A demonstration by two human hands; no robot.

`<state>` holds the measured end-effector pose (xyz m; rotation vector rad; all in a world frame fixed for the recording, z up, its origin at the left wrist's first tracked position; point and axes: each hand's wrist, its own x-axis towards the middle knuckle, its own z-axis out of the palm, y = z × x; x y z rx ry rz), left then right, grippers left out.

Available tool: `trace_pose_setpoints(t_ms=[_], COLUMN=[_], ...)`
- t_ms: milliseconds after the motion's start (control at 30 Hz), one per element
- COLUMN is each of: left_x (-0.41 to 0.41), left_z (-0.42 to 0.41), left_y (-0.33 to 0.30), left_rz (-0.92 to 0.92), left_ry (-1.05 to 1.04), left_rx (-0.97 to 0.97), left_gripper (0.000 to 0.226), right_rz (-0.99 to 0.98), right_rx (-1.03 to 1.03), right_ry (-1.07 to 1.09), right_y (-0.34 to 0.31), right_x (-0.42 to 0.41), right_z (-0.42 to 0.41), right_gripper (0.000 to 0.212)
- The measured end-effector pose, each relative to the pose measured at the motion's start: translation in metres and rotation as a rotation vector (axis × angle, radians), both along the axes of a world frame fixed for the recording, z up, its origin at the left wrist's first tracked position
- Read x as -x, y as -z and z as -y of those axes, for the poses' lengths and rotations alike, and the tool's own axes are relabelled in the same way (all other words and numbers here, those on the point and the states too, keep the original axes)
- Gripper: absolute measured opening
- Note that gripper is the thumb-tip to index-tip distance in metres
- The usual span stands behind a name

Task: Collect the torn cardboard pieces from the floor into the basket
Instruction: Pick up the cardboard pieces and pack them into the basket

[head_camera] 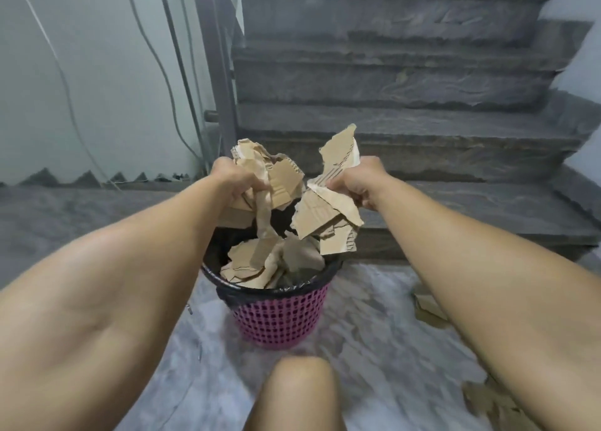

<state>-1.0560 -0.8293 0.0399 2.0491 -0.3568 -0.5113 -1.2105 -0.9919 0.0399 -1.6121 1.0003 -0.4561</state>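
A pink mesh basket (279,320) with a black liner stands on the floor in front of me, and several torn cardboard pieces (270,264) lie inside it. My left hand (235,178) grips a crumpled bunch of cardboard (276,176) above the basket's left rim. Just to the right, my right hand (359,180) grips another bunch of torn cardboard (328,215), which hangs over the basket's right side. More torn pieces (429,310) lie on the floor at the right, partly behind my right forearm, with others (487,398) near the bottom right.
Dark stone stairs (406,115) rise right behind the basket. A grey wall with hanging cables (65,82) is at the left, beside a metal railing post (224,89). My knee (299,395) is at the bottom centre, close to the basket.
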Motion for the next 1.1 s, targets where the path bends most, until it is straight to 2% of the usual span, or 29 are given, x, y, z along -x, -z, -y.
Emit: trace_pose_setpoints(t_ms=[100, 200, 267, 367, 433, 500, 633, 767, 900, 1033, 1100], left_x=[-0.011, -0.021, -0.027, -0.032, -0.028, -0.028, -0.028, -0.013, 0.017, 0.064, 0.091], left_z=[-0.01, -0.017, -0.022, -0.027, -0.032, -0.033, -0.024, -0.006, 0.023, 0.064, 0.085], left_y=[0.024, 0.053, 0.074, 0.102, 0.107, 0.108, 0.109, 0.099, 0.083, 0.071, 0.069], left_rz=[-0.024, -0.086, -0.153, -0.223, -0.219, -0.22, -0.147, -0.061, 0.005, 0.044, 0.064], left_ry=[-0.038, -0.064, -0.02, 0.115, 0.19, 0.216, 0.214, 0.259, 0.321, 0.367, 0.407], left_rx=[0.061, 0.082, 0.015, -0.163, -0.275, -0.317, -0.339, -0.363, -0.307, -0.201, -0.203], left_gripper=[0.074, 0.061, 0.065, 0.094, 0.092, 0.079, 0.066, 0.061, 0.045, 0.031, 0.026], right_rz=[0.008, 0.023, -0.057, -0.274, -0.407, -0.455, -0.395, -0.238, -0.17, -0.197, -0.224], right_rx=[0.024, 0.033, 0.037, 0.038, 0.112, 0.163, 0.19, 0.047, -0.025, -0.027, -0.029], right_ry=[0.016, 0.044, -0.001, -0.164, -0.202, -0.187, -0.158, -0.086, -0.068, -0.054, -0.035], right_y=[0.024, 0.056, 0.078, 0.104, 0.113, 0.116, 0.114, 0.104, 0.085, 0.073, 0.073], right_x=[-0.028, -0.053, -0.06, -0.06, -0.057, -0.053, -0.043, -0.024, 0.014, 0.074, 0.107], right_z=[-0.012, -0.021, -0.024, -0.03, -0.03, -0.028, -0.015, 0.002, 0.023, 0.051, 0.066], right_gripper=[0.053, 0.053, 0.054, 0.064, 0.071, 0.062, 0.041, 0.017, 0.02, 0.007, 0.015])
